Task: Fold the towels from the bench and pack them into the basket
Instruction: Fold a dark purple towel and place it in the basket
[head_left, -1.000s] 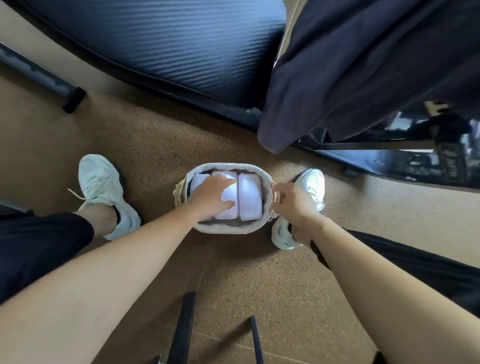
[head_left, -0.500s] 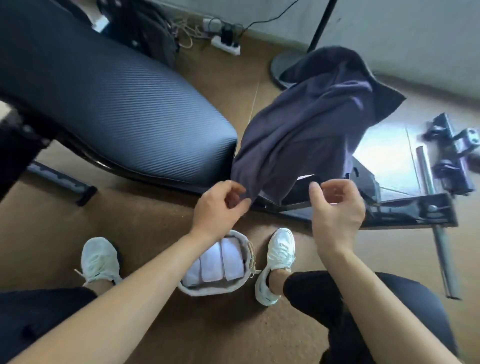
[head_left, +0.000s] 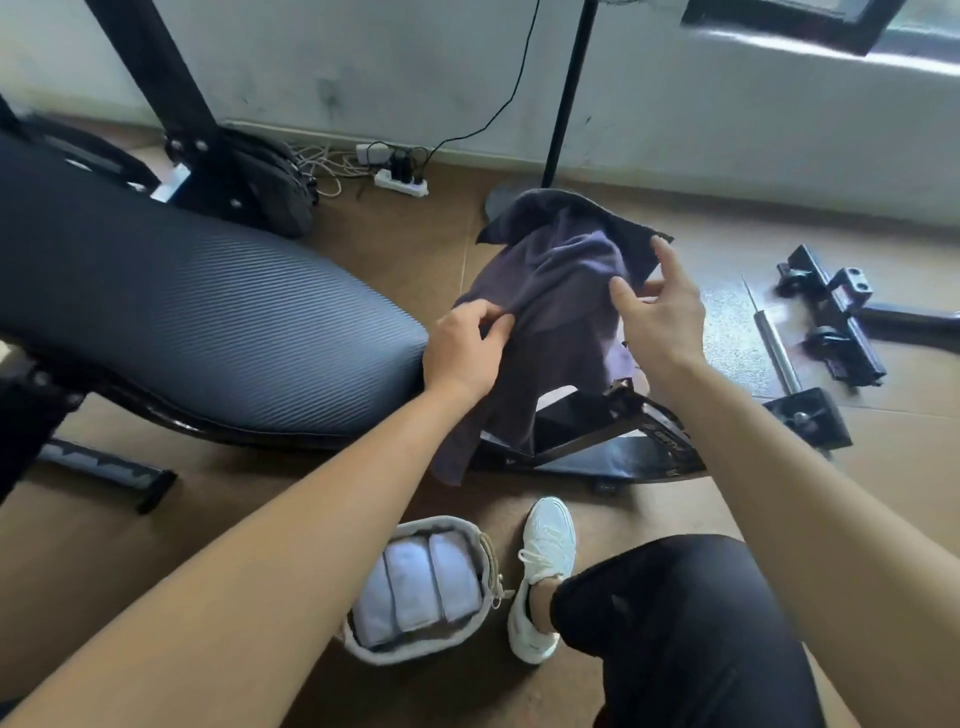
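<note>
Three folded white towels (head_left: 421, 587) lie side by side in the basket (head_left: 410, 656) on the floor (head_left: 78, 519), nearest the person, probably kept close for packing. Further out, a dark towel (head_left: 550, 280) is draped over the bench (head_left: 208, 322) frame, just past its pad. The left hand (head_left: 462, 348) has its grip pinched on the towel's near fold, apparently to lift it. The right hand (head_left: 660, 317) has its grip released, fingers spread at the towel's right edge, likely reaching for a corner. A power strip (head_left: 402, 182) sits by the wall (head_left: 727, 130).
</note>
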